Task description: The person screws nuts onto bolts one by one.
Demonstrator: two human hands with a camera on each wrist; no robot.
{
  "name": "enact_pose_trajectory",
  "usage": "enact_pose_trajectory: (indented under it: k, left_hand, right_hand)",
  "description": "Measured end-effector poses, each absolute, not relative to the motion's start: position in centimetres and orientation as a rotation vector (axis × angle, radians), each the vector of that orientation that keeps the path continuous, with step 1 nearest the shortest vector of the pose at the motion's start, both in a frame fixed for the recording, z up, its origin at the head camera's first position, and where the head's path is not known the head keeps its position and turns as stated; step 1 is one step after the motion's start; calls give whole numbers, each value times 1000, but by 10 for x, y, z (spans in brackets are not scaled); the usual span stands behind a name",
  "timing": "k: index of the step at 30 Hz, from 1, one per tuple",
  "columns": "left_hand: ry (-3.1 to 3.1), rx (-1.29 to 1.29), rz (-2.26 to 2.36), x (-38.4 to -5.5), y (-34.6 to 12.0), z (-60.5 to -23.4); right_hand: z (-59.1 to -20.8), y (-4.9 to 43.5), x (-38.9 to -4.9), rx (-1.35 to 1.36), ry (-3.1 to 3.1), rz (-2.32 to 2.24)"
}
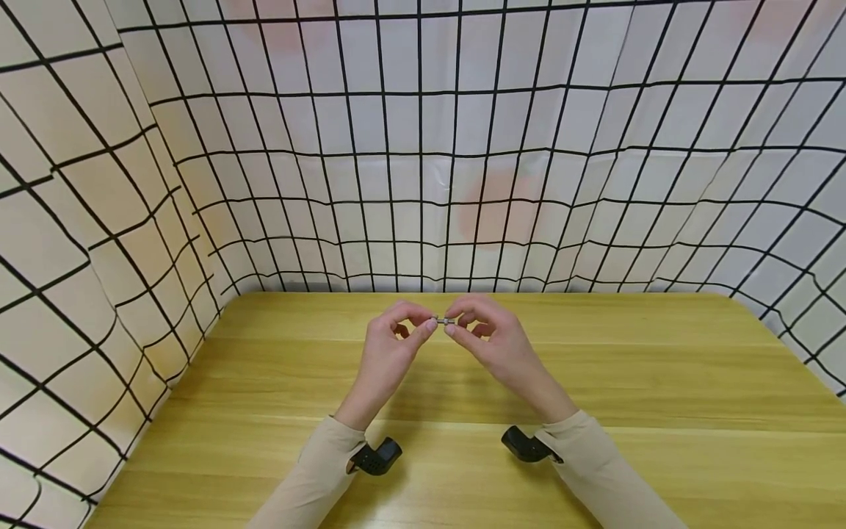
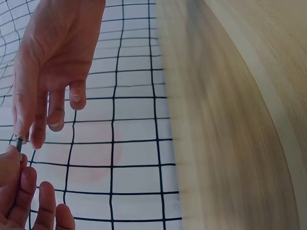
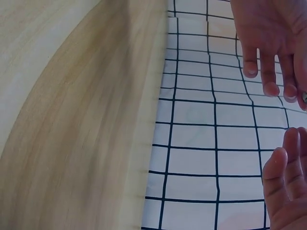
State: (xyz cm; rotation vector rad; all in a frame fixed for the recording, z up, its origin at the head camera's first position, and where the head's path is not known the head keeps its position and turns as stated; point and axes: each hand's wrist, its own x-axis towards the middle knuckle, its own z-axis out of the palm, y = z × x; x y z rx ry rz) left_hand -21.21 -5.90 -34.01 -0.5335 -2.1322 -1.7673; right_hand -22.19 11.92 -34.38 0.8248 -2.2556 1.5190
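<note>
A small silvery metal bolt (image 1: 445,321) with a thicker collar on its shaft lies level between my two hands, raised over the table. My left hand (image 1: 385,353) pinches its left end between thumb and forefinger. From the other side, thumb and forefinger of my right hand (image 1: 499,342) pinch its right end. The left wrist view shows the dark shaft of the bolt (image 2: 19,143) between both sets of fingertips, which hide its ends. At the right edge of the right wrist view, a bit of the bolt (image 3: 304,97) shows by the left fingertips.
A wooden table (image 1: 628,382) spreads beneath both hands. White cloth with a black grid (image 1: 436,169) hangs behind it and along the sides. Black wrist-worn devices stick out from the beige sleeves, one at the left cuff (image 1: 378,457) and one at the right cuff (image 1: 526,444).
</note>
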Motion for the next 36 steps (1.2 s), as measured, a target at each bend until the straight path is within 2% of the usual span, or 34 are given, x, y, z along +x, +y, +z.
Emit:
enact_pose_trajectory:
  k: [7,11,21,30,36]
  left_hand:
    - [-2122,-548,-1753,-233,-61,-367]
    - [-2113,-572,-1732,-235,-62,-371]
    - [-2113,-617,-1703,-235,-61,-371]
    - [-2131,-567,-1701,-234,-61,-370]
    - [-2148,-545,-1737,-218,-60,-349]
  right_hand:
    - [-344,118,-222,842,-2245,1589]
    - [-347,118,-224,852,-2243,1646]
    - [-373,125,-243,765,-2309,1649]
    - [-369,127,-242,766,-2368,1540]
    - [-365,125,-240,852,-2281,1468]
